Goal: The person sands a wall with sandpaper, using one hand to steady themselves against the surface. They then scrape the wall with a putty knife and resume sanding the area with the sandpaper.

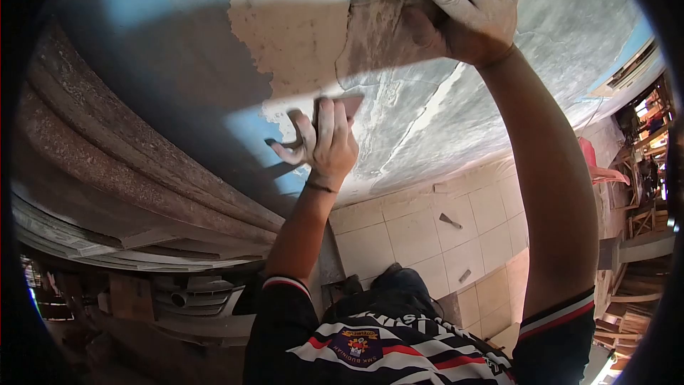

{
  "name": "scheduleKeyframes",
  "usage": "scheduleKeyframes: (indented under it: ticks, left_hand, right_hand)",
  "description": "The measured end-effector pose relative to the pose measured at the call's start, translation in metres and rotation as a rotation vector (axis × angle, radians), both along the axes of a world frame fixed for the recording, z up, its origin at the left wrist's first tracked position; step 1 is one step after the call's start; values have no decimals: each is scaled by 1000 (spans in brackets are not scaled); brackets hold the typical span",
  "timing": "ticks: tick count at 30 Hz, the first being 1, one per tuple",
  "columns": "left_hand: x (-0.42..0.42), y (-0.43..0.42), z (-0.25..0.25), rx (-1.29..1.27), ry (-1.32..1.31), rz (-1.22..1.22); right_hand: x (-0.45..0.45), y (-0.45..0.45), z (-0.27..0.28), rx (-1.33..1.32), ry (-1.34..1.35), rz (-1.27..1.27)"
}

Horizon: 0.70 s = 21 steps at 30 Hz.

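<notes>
My left hand [328, 144] presses a reddish-brown piece of sandpaper [349, 105] flat against the wall. Its fingers lie over the sandpaper, while the thumb sticks out to the left. Higher up and to the right, my right hand [476, 7] rests on the wall with its fingers stretched and spread; the fingertips run past the top of the view. White dust coats both hands. The wall [296, 36] shows blue paint, a bare beige patch and grey, cracked, smeared plaster.
On the tiled floor [363, 249] below lie a scraper [450, 221] and a small block [465, 276]. Brown moulded trim [135, 150] runs along the left. A pink plastic chair [605, 171] and stacked timber [638, 314] stand at the right.
</notes>
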<state>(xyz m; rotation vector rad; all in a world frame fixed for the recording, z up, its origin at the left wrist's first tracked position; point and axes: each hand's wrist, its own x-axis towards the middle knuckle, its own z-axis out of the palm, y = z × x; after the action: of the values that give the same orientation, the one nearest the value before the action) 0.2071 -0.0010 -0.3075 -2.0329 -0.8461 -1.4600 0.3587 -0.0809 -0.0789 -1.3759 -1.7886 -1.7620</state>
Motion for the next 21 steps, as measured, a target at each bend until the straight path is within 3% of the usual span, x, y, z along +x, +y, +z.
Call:
scheduleKeyframes:
  ticks: [2,5,8,10,12,14,19,21]
  left_hand:
    - [2,-1,0,0,-26,-1]
    - [-9,-9,-61,-102,66,43]
    - [-8,-12,-74,-174,72,29]
    - [-9,-11,-39,-90,146,57]
    - [-2,-7,14,-66,11,23]
    - [3,-1,24,-28,-71,-8]
    - [-14,-11,-100,-136,162,98]
    - [-14,-13,-85,-104,103,29]
  right_hand:
    - [-1,-1,1,-11,7,9]
    - [0,-1,-1,-4,12,-13]
    - [0,-3,1,-6,26,0]
    - [0,-1,0,1,28,20]
    - [-1,0,1,14,28,21]
    - [-2,-2,-1,7,23,6]
    - [1,1,-1,42,35,60]
    - [1,-2,-2,27,28,19]
